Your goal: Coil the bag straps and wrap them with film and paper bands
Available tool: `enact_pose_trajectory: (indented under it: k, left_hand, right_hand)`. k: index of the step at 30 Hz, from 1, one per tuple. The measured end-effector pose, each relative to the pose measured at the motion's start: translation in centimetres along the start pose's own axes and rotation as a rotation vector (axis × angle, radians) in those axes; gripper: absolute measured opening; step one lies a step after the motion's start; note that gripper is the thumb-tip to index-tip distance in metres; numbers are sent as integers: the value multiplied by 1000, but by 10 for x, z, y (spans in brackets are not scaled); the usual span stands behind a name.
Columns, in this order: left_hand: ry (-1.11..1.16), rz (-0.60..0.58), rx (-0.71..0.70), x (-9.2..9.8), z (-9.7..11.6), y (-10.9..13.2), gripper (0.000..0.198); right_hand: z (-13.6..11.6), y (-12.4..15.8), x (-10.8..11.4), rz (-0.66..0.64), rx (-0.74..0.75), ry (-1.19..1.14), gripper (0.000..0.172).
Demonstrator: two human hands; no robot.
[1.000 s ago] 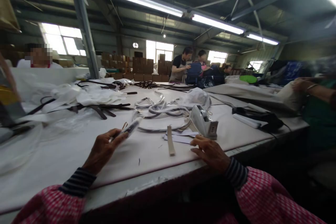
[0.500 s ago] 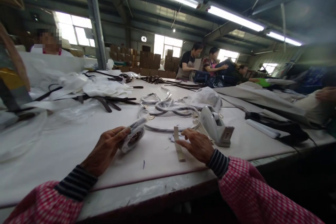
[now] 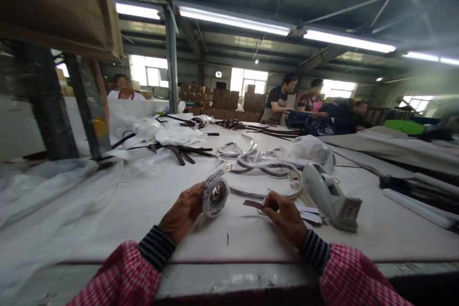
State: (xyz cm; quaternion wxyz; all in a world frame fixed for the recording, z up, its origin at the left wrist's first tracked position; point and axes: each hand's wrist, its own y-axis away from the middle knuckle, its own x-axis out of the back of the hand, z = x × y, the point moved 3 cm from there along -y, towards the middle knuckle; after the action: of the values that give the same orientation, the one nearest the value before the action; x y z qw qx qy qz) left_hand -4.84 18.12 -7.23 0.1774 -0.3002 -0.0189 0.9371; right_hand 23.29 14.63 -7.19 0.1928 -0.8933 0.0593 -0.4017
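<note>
A coiled strap [image 3: 216, 196] wrapped in clear plastic is gripped in my left hand [image 3: 184, 213], its round side turned toward me and a metal clasp [image 3: 228, 167] near its upper end. My right hand [image 3: 285, 215] pinches a short flat brown-grey strip [image 3: 253, 204] between thumb and fingers, its free end pointing left at the coil. The strip and coil are apart. Beside my right hand lie several white paper strips [image 3: 309, 213]. A grey tape dispenser [image 3: 332, 198] stands just right of them.
Plastic-wrapped straps [image 3: 267, 172] lie looped beyond my hands, with a crumpled plastic bag [image 3: 310, 149] behind. Dark straps [image 3: 182, 153] and white wrapping [image 3: 172, 134] cover the left of the table [image 3: 150, 191]. A post [image 3: 84, 105] rises at left. People [image 3: 281, 100] work at the far side.
My right hand has closed on the strip, which has turned from upright to nearly level. The coil in my left hand has turned its round side toward me. The view has swung left.
</note>
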Motion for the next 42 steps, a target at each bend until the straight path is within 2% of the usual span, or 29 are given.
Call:
enact_pose_trajectory:
  k: [3, 8, 11, 16, 19, 22, 24, 27, 30, 33, 35, 38, 40, 42]
  left_hand:
    - [-17, -64, -3, -5, 2, 2, 34]
    - [-66, -71, -9, -5, 3, 5, 31]
    - [-109, -89, -27, -4, 3, 5, 30]
    - [-192, -121, -27, -6, 1, 6, 29]
    - [-287, -132, -33, -8, 2, 7, 31]
    - [-346, -106, -73, -7, 4, 7, 32]
    - [-350, -78, -96, -5, 6, 6, 33]
    - [-330, -39, -95, -3, 8, 5, 35]
    - [-384, -27, -93, -5, 10, 5, 35]
    - [-653, -14, -185, -11, 16, 9, 30]
    - [-922, 4, -331, -15, 21, 13, 22]
    - [-1258, -38, -486, -18, 18, 16, 11]
    - [-1403, -121, -464, -17, 10, 16, 10]
    - [-1506, -192, -417, -14, 3, 15, 9]
  right_hand:
    - [-26, -3, 7, 15, 43, -172, 11]
    - [-69, -5, 1, -179, -14, -286, 25]
    - [-76, -8, -18, -284, -83, -316, 23]
    - [-77, -23, -49, -266, -214, -466, 18]
    - [-88, -31, -62, -294, -195, -626, 22]
    - [-98, -32, -67, -299, -90, -786, 28]
    - [-95, -29, -65, -268, -26, -754, 32]
    - [-79, -20, -57, -157, 47, -560, 31]
    - [-75, -6, -48, -17, 348, -241, 31]
    - [-86, 8, -46, 52, 655, 5, 23]
    - [-95, 13, -48, 82, 754, 61, 23]
    - [-98, 13, -54, 106, 764, 59, 24]
    - [-92, 10, -58, 81, 710, 27, 20]
    - [-84, 7, -63, -1, 636, -21, 13]
